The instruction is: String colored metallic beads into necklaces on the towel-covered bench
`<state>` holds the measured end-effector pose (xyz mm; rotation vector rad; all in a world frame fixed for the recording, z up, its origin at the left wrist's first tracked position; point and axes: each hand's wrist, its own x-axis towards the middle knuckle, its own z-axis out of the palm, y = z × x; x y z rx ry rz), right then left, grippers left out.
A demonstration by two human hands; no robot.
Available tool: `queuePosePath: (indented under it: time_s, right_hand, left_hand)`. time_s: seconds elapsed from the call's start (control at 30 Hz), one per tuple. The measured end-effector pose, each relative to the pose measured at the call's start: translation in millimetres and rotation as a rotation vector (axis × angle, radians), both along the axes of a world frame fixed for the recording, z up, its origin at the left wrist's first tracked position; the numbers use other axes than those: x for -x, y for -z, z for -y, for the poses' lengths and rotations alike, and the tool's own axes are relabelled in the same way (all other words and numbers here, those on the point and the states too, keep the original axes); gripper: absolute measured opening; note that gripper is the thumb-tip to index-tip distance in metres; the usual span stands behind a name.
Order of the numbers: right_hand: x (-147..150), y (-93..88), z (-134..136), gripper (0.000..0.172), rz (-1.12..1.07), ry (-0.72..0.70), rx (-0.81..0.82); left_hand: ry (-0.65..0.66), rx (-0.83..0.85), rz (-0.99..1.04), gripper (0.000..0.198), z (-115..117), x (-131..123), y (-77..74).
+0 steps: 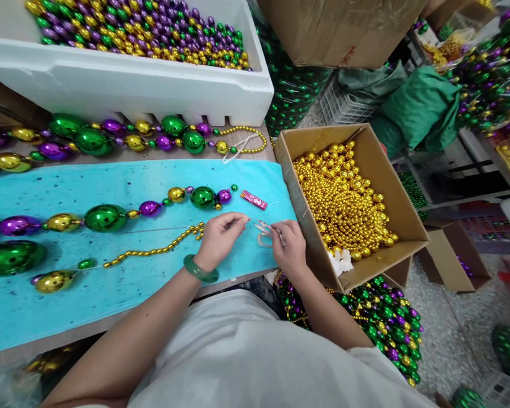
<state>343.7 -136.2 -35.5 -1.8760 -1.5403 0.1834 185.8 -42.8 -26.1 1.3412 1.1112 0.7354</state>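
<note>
My left hand [221,238], with a green bangle on its wrist, is closed in a pinch above the blue cloth [110,289]. A thin string [164,229] runs into it from the left; the tip between my fingers is too small to see clearly. My right hand [289,246] is closed around small scissors [262,228], whose blades point toward my left fingertips. Beside my left hand lies a strand of small gold beads [147,251]. Beyond both hands are a strand of large green, purple and gold beads [106,218] and a small pink-red packet [254,199].
A white foam box [131,85] full of loose beads stands at the back. To the right, a cardboard box [386,263] holds gold bead strands [344,198]. Finished-looking bead necklaces [93,141] lie along the foam box. More beads [391,328] are piled below the table edge.
</note>
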Motion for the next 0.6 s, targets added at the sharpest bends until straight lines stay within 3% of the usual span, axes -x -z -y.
queuePosePath:
  time_s: [0.13,0.23,0.43,0.53,0.6]
  right_hand:
    - [2.1,5.5,5.9,0.019,-0.100,-0.035,-0.012]
    - [-7.6,5.2,5.1,0.020,-0.018,-0.005,-0.029]
    - [-53.7,-30.9,2.9,0.022,0.102,0.178,-0.251]
    - [-64.3,-46.1,3.6,0.021,0.111,0.215,-0.230]
    - [-66.3,-49.1,3.3,0.027,0.240,0.199,-0.124]
  left_hand:
    - [-0.007,0.048,0.030,0.025,5.5,3.4,-6.0]
    - [0.013,0.048,0.045,0.023,9.4,5.9,-6.8]
    - [0.047,-0.005,0.049,0.023,13.0,8.7,-1.8]
    - [0.030,0.008,0.058,0.025,13.6,8.3,-1.9]
    - [0.024,0.012,0.062,0.025,14.1,8.5,-2.9]
